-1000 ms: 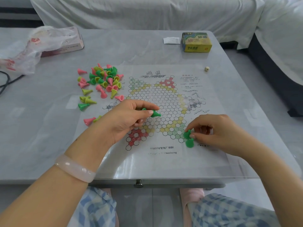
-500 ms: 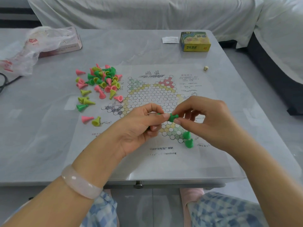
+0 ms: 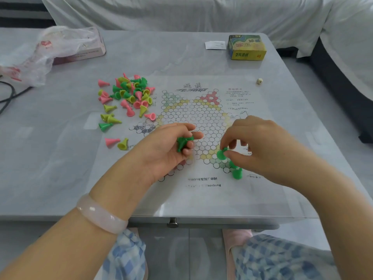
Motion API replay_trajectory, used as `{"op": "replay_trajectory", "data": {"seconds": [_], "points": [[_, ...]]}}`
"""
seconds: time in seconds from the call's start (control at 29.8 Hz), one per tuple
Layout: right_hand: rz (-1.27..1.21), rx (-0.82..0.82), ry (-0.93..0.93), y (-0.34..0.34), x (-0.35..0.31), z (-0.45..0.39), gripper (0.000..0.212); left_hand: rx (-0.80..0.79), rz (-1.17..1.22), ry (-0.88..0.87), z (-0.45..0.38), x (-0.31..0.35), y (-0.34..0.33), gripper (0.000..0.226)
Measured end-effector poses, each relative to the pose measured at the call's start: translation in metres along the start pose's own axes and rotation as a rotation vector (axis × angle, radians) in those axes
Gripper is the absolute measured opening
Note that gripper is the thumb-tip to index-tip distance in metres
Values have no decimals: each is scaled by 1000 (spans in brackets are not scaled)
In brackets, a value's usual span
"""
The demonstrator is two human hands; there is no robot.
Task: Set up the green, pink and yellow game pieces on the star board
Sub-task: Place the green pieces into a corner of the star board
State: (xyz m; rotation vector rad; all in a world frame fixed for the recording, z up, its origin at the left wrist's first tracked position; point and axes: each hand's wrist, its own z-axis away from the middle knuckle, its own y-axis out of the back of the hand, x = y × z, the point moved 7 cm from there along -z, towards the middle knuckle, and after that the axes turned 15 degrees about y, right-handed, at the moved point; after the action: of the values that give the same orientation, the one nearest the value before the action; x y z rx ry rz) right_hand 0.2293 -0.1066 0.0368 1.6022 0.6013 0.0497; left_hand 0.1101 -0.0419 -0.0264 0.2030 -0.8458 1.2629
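The paper star board (image 3: pixel 203 120) lies flat in the middle of the table. My left hand (image 3: pixel 167 150) hovers over its lower left part and holds green pieces (image 3: pixel 182 142) in curled fingers. My right hand (image 3: pixel 260 146) pinches one green piece (image 3: pixel 221 154) just above the board's lower right green corner. Two green pieces (image 3: pixel 236 172) stand upright on that corner, right below my fingers. A loose pile of green, pink and yellow pieces (image 3: pixel 131 96) lies left of the board.
A yellow game box (image 3: pixel 247 47) and a white slip (image 3: pixel 215 45) sit at the far right. A small die (image 3: pixel 259 81) lies right of the board. A plastic bag over a pink box (image 3: pixel 66 45) and a black cable (image 3: pixel 10 93) occupy the far left.
My right hand rose from the green corner, took a green piece from my left hand and carried it back down toward that corner. My left hand stayed over the board.
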Motion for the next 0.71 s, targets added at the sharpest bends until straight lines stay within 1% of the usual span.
{"op": "replay_trajectory", "data": {"seconds": [0.07, 0.13, 0.3, 0.71], "points": [[38, -74, -17, -5, 0, 0, 11, 4, -22, -12, 0, 0, -2, 19], [42, -108, -50, -9, 1, 1, 13, 12, -49, -22, -1, 0, -2, 19], [65, -103, -112, -13, 2, 3, 7, 35, -56, -33, -1, 2, 1, 20], [68, -155, -119, -20, 3, 6, 6, 40, -60, -52, 1, 3, 3, 21]]}}
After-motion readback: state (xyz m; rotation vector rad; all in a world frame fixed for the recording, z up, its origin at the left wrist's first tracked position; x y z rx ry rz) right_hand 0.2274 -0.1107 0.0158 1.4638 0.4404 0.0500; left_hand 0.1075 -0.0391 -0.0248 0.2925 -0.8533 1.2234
